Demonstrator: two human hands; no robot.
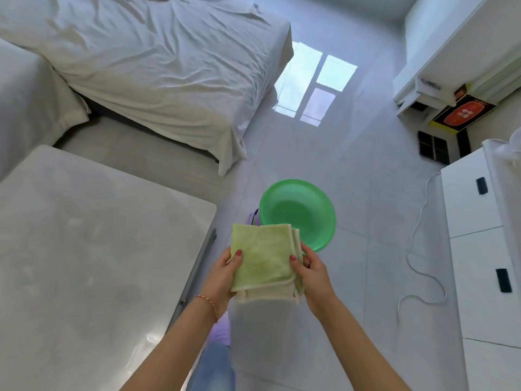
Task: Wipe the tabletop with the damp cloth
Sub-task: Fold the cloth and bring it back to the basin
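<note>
A folded light-green cloth is held in the air in front of me, over the floor. My left hand grips its left edge, thumb on top. My right hand grips its right edge, thumb pressed on the top fold. The white tabletop lies to the left of the cloth, its surface showing faint smears. The cloth is apart from the table, just past its right edge.
A green plastic basin sits on the floor just beyond the cloth. A bed with white sheets stands behind the table. White drawers line the right side, and a white cable trails on the floor.
</note>
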